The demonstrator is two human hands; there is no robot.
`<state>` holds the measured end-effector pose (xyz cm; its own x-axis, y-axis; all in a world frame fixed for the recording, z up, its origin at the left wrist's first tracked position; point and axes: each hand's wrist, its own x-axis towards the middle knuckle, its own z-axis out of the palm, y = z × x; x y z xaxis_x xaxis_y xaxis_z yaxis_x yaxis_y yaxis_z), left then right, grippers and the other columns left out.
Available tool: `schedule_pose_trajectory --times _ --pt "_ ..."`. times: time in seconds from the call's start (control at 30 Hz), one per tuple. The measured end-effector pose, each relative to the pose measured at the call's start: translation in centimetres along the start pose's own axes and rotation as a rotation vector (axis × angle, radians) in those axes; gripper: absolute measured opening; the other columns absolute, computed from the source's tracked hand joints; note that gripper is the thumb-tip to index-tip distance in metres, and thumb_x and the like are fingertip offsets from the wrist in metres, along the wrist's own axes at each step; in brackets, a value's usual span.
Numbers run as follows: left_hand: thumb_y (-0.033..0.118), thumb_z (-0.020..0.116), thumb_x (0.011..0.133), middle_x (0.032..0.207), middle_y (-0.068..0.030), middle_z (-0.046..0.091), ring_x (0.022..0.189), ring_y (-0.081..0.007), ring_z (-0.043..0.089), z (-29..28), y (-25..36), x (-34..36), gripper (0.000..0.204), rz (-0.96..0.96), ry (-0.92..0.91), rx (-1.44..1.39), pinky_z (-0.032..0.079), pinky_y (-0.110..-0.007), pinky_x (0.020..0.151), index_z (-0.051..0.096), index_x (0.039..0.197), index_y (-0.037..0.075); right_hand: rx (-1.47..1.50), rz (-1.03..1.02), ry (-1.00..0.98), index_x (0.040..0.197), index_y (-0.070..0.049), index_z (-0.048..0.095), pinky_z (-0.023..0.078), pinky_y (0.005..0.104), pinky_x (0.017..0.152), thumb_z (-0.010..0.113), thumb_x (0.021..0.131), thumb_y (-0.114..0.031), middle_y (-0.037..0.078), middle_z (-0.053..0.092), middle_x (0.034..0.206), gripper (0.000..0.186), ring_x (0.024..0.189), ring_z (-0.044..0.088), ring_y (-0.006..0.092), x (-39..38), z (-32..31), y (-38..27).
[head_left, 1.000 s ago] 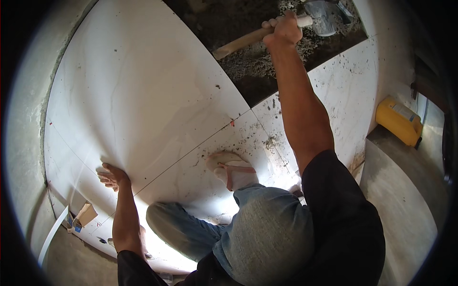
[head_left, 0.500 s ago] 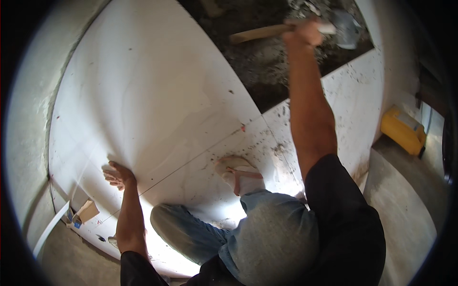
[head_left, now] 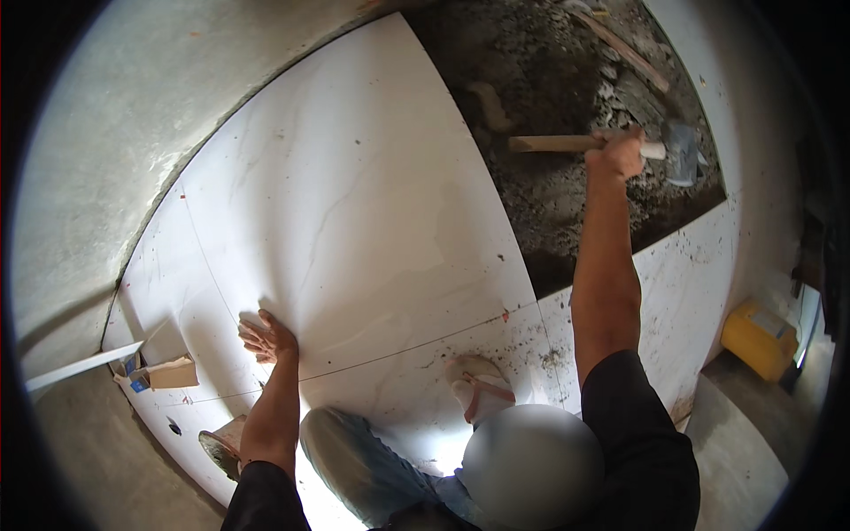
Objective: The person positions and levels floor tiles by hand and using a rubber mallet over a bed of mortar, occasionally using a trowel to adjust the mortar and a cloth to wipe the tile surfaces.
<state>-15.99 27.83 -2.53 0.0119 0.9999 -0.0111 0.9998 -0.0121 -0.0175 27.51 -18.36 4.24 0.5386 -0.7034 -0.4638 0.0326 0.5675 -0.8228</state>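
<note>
1. grip: right hand (head_left: 620, 157) wrapped round a wooden-handled tool (head_left: 571, 143), close to its pale collar (head_left: 653, 150); left hand (head_left: 268, 339) grasps nothing, fingers spread, palm toward the big white slab (head_left: 381, 195), apparently bearing on it.
2. location: tool is over the dark rough bed (head_left: 553, 208), right of the slab. whether its grey head (head_left: 680, 152) touches the bed: cannot tell.
3. risk (judged): head sits near the bed's right border; a wide swing could chip the pale tile (head_left: 714, 97) there.
4. risk: butt end lies near the slab's edge; a pull to the left might knock it.
5. risk: crumbs (head_left: 553, 358) lie near the sandalled foot (head_left: 478, 389); grit underfoot could cause a slip, more so with the right arm stretched out.
6. risk: weight on the left hand could shift the slab if its support is soft; support hidden.
7. orientation: tool's long axis runs nearly left-right, roughly square to the right forearm (head_left: 606, 274). butt points left, head right; head's longer side lies across the handle.
</note>
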Motion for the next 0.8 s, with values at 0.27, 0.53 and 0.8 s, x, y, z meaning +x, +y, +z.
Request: schedule_pose_trajectory --times 0.27,0.53,0.8 --pt "0.073 0.026 0.087 0.157 -0.0045 0.014 0.143 -0.0258 0.013 0.0 -0.6 0.1 0.081 0.004 0.006 0.023 0.015 -0.058 0.109 0.019 0.15 0.022 -0.039 0.002 -0.221 0.086 0.001 0.045 0.044 0.0375 0.045 0.05 0.094 -0.021 0.005 0.043 0.054 0.024 0.044 0.044 0.02 -3.6 3.8 2.7" --pt "0.072 0.028 0.087 0.157 -0.0039 0.012 0.144 -0.0273 0.01 -0.1 0.2 -0.6 0.08 0.034 -0.006 0.003 0.011 -0.058 0.11 0.018 0.15 0.024 0.108 0.022 -0.029 0.089 0.001 0.043 0.044 0.0377 0.044 0.049 0.094 -0.021 0.009 0.046 0.063 0.024 0.046 0.046 0.0198 -0.4 4.2 5.2" --pt "0.07 0.028 0.088 0.159 -0.0034 0.007 0.145 -0.0279 0.007 -1.0 0.2 -0.2 0.079 0.0 -0.068 0.016 0.009 -0.057 0.111 0.013 0.151 0.025 0.092 0.056 -0.035 0.094 0.0 0.043 0.041 0.0366 0.044 0.047 0.096 -0.02 0.007 0.044 0.063 0.021 0.046 0.042 0.0178 1.1 5.7 3.8"
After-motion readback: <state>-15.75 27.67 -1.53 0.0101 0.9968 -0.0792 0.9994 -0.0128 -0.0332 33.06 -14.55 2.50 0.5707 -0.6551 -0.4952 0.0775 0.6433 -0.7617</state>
